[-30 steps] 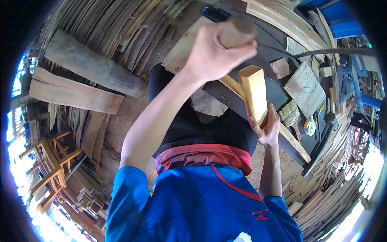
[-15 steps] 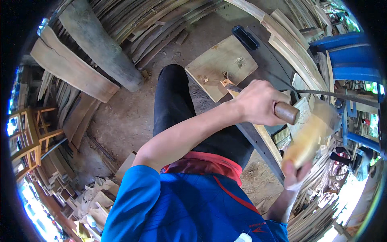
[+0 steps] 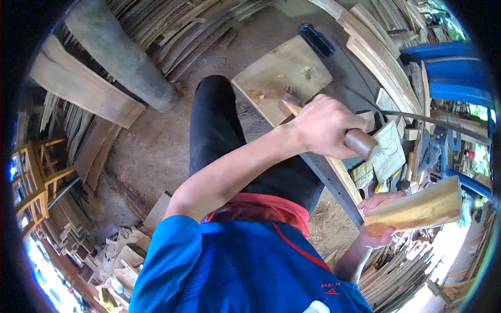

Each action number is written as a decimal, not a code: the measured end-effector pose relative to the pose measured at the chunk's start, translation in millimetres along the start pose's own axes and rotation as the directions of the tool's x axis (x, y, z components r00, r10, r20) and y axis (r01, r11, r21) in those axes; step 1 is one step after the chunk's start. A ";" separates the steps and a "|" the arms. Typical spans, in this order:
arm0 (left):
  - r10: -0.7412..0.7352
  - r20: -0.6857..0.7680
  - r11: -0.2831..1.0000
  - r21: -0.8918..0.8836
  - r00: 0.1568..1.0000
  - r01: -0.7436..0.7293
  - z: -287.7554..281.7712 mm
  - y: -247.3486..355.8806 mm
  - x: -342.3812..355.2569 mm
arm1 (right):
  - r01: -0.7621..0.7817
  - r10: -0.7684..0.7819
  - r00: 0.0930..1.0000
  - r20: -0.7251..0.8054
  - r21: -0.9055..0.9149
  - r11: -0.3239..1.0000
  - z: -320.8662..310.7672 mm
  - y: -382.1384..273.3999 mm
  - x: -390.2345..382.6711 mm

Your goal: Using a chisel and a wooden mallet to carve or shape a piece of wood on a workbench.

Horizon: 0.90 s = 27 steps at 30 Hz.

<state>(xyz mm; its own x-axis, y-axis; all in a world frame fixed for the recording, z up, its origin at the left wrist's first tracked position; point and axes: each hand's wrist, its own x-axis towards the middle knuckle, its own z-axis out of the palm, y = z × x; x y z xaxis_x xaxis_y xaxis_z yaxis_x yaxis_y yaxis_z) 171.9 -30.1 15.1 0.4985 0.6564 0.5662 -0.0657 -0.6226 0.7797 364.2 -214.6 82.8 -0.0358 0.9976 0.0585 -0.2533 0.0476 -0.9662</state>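
Observation:
My left hand (image 3: 329, 127) is closed around a chisel, whose round brown wooden handle (image 3: 361, 143) sticks out past the fist toward the right. Its blade is mostly hidden by the hand. Under this hand runs a long pale strip of wood (image 3: 344, 177), lying along the dark bench (image 3: 333, 183). To the lower right, my right hand (image 3: 380, 235) grips the near end of a thick yellowish wooden mallet (image 3: 417, 208), thumb on one side and fingers on the other. Mallet and chisel handle are apart.
Beyond the bench's far end a wide board (image 3: 276, 73) bears some shavings, with a dark oblong case (image 3: 315, 40) beside it. A paper with a drawing (image 3: 387, 151) lies right of the chisel. Planks (image 3: 86, 83) lean at left; a blue metal frame (image 3: 449, 73) stands at right.
The mallet has swung down and to the right, away from the chisel handle, and is no longer blurred. My left hand has shifted slightly left with the chisel; the whole view has shifted a little.

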 end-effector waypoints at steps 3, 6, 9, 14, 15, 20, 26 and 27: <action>0.084 0.081 0.978 0.184 0.993 -0.098 -15.6 10.5 -7.4 | -0.006 0.003 0.998 -0.057 -0.051 0.999 -25.8 32.8 -4.4; 0.160 -0.027 0.981 0.114 0.987 -0.156 -4.8 27.3 -7.4 | 0.057 -0.174 0.891 -0.420 -0.278 0.959 -37.5 99.4 -36.3; 0.106 -0.021 0.994 -0.006 0.994 -0.106 -3.8 21.8 -15.3 | -0.013 -0.112 0.848 -0.519 -0.231 0.973 -11.3 101.4 -22.9; 0.082 -0.059 0.991 -0.103 0.995 -0.088 -10.7 11.6 -19.0 | -0.135 0.027 0.884 -0.467 -0.201 0.970 13.3 77.6 0.4; 0.085 -0.085 0.990 -0.104 0.993 -0.094 -11.7 10.8 -18.1 | -0.133 0.022 0.884 -0.467 -0.206 0.969 14.6 71.1 3.1; 0.009 0.029 0.991 -0.133 1.000 -0.005 -5.5 11.3 -20.2 | -0.110 -0.025 0.933 -0.360 -0.348 0.931 9.5 36.4 6.5; 0.013 0.042 0.997 -0.079 0.999 -0.010 -10.4 11.7 -19.6 | 0.006 -0.120 0.987 -0.107 -0.721 0.692 -20.5 -29.7 -0.6; 0.005 0.039 0.996 -0.090 0.999 -0.001 -9.4 11.9 -17.2 | 0.035 -0.129 0.990 -0.062 -0.771 0.636 -15.2 -33.2 1.3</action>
<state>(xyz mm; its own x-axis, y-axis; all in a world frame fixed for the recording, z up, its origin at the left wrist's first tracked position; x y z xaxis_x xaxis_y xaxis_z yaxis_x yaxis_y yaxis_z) 154.4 -44.8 17.1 0.5318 0.6363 0.5589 -0.1436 -0.5827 0.7999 387.2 -214.2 111.2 0.0571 0.9842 0.1674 0.5834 0.1032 -0.8056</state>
